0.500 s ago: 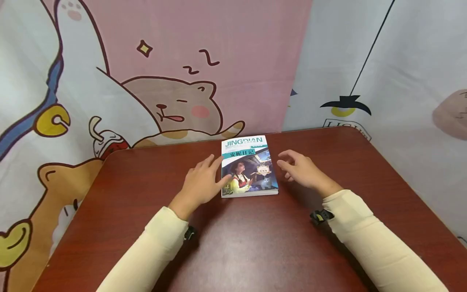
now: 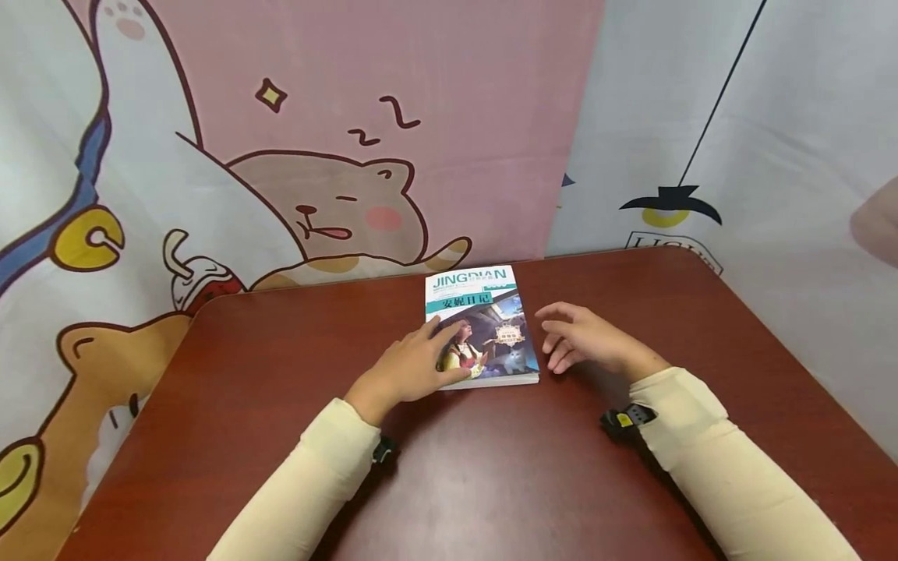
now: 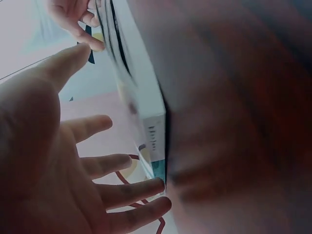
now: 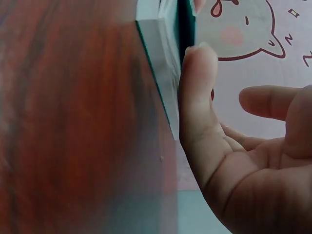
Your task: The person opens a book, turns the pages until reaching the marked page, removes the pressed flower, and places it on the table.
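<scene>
bk [image 2: 494, 331] on tbl [image 2: 477, 467] | L hand [image 2: 408, 365]: L edge | R hand [image 2: 588, 336]: R | cloth [image 2: 484, 140] bhd

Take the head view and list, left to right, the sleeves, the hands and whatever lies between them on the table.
Left sleeve → left hand → book, its left part overlapped by that hand → right hand → right sleeve.
</scene>
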Available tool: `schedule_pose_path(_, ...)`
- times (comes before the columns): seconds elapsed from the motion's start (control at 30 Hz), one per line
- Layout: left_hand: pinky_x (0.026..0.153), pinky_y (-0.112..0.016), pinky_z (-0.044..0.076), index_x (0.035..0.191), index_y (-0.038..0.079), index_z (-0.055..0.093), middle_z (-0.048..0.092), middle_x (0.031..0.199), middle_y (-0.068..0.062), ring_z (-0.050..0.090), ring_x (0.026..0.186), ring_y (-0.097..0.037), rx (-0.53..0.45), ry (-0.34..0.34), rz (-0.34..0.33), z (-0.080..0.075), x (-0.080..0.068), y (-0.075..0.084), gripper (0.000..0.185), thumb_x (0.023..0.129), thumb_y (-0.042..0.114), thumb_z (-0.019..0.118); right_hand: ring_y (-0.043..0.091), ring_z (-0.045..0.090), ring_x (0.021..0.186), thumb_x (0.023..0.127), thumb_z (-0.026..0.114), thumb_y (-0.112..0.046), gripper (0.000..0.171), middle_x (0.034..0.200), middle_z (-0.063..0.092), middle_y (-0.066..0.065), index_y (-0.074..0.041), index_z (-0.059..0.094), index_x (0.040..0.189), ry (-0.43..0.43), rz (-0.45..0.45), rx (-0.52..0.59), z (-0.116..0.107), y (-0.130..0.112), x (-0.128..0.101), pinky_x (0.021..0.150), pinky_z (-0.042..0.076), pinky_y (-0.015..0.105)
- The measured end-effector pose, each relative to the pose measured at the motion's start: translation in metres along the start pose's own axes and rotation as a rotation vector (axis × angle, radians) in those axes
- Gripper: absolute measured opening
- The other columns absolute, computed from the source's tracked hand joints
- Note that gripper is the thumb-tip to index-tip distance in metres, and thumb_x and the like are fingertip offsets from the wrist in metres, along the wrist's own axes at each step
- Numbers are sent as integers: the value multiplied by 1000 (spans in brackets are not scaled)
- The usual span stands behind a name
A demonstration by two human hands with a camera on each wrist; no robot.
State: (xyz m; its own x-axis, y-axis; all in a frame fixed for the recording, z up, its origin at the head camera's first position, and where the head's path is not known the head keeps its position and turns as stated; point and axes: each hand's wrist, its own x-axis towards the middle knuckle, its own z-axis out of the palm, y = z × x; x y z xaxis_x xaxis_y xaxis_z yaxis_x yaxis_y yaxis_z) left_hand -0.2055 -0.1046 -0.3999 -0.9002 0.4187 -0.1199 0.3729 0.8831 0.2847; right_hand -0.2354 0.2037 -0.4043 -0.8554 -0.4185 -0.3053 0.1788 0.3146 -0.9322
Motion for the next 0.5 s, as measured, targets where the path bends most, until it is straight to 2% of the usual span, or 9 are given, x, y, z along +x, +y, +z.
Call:
schedule_pose_path(0.17, 109, -61, 40, 159, 34, 26, 23, 166, -12, 42, 142, -43, -41, -39, 14, 5, 0, -2, 85, 88, 66, 62, 21, 69, 62, 107, 37, -16, 55, 86, 63, 12, -4, 17, 157, -83, 52, 55, 4, 6, 4, 64, 61, 41)
schedule_pose_path(0.33, 110, -60, 38, 158, 35, 27, 21, 166, -14, 40, 142, -44, -69, -40, 60, 4, -1, -4, 85, 87, 62, 65, 21, 69, 63, 107, 37, -15, 57, 88, 63, 12, -6, 13, 159, -137, 67, 88, 6, 8, 6, 64, 61, 39)
schedule_pose_path(0.5, 114, -60, 34, 159, 31, 28, 21, 165, -18, 36, 144, -46, -85, -51, 87, 3, -4, -4, 85, 88, 57, 68, 20, 68, 64, 108, 37, -15, 59, 89, 61, 11, -6, 9, 160, -186, 79, 97, 5, 10, 5, 65, 60, 37)
